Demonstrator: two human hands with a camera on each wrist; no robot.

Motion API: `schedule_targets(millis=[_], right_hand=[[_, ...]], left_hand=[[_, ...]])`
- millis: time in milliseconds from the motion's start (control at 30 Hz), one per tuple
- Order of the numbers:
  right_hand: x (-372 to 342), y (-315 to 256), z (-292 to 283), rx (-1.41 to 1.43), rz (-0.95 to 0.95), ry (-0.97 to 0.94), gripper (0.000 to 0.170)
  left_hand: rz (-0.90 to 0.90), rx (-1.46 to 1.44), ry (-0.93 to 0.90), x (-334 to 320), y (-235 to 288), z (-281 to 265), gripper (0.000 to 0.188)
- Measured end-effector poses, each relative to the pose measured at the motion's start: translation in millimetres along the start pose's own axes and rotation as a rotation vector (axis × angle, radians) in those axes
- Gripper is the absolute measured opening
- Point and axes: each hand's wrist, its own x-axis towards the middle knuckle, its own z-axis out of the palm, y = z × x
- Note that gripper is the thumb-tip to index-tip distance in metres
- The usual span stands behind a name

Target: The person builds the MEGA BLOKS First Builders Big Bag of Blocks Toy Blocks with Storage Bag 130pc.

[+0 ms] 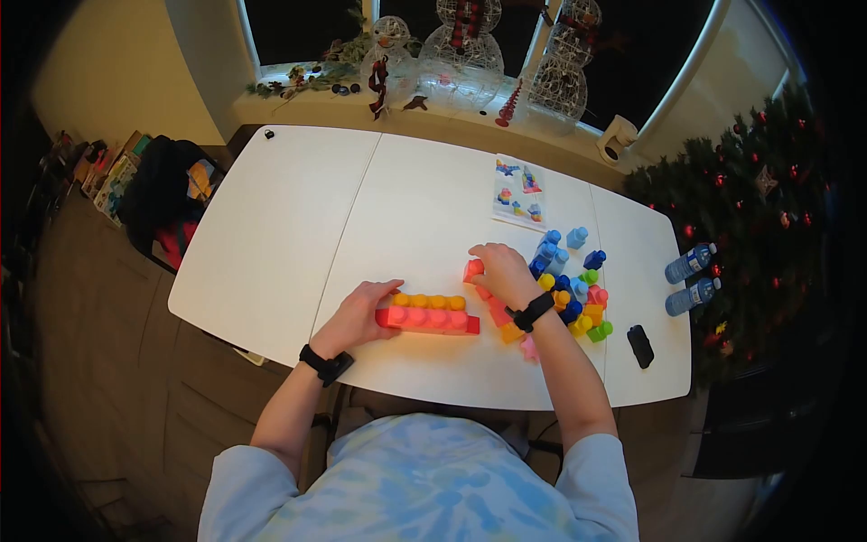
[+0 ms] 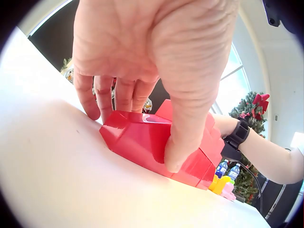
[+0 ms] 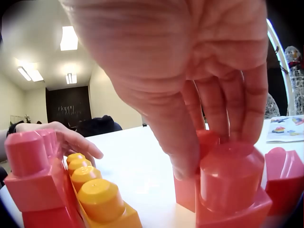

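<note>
My left hand (image 1: 359, 314) holds the left end of a row of pink building blocks (image 1: 429, 319) stacked on red ones, its thumb on the near side and fingers on the far side. Alongside, on the far side of that row, lies a row of yellow-orange blocks (image 1: 428, 302). To the right, my right hand (image 1: 506, 273) pinches a red-pink building block (image 1: 472, 270) between thumb and fingers. In the right wrist view, one large stud of a red-pink block (image 3: 232, 180) shows in front of the fingers, with another red block (image 3: 283, 178) beside it.
Right of my right hand lies a loose heap of blue, yellow, orange and green blocks (image 1: 578, 289). Behind it is a printed picture sheet (image 1: 518, 191). A dark phone-like object (image 1: 640, 347) and two water bottles (image 1: 691, 296) are toward the right end of the white table (image 1: 271, 226).
</note>
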Motion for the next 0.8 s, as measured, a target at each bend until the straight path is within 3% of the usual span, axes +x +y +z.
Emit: schedule_targets(millis=[67,200,267,367,467,533,600,800], right_hand=[[13.2,-1.6,5.2,-0.084,0.075,-0.179,0.031],[25.0,-22.6,-14.2,-0.020,0.101,-0.184,0.025],[26.5,-48.0,-26.4,0.209,-0.043,-0.012,0.029],[29.9,-80.0,-24.7,0.281,-0.198,-0.069,0.030],[34.0,-96.4,-12.9,0.224,-0.227,-0.194,0.030],[35.1,-97.0,-4.6,0.287,-0.269,-0.147,0.021],[36.7,-100.4,-5.5,0.274,-0.186,-0.328,0.030],[37.1,-98.3,0.5,0.246,-0.208,-0.365,0.021]], left_hand=[[0.014,0.002,0.020,-1.6,0.3,1.3,0.082],[-0.006,-0.051,0.011,-2.8,3.0,-1.7,0.088],[-0.050,-0.060,-0.001,-3.6,4.2,-1.6,0.098],[-0.050,-0.055,0.002,-3.2,-0.1,0.3,0.103],[-0.065,-0.093,0.018,-3.2,0.8,1.7,0.102],[-0.074,-0.106,0.023,-3.9,1.7,1.5,0.102],[-0.086,-0.119,0.026,-5.2,2.2,1.6,0.102],[-0.077,-0.085,0.031,-4.5,-0.9,3.1,0.102]])
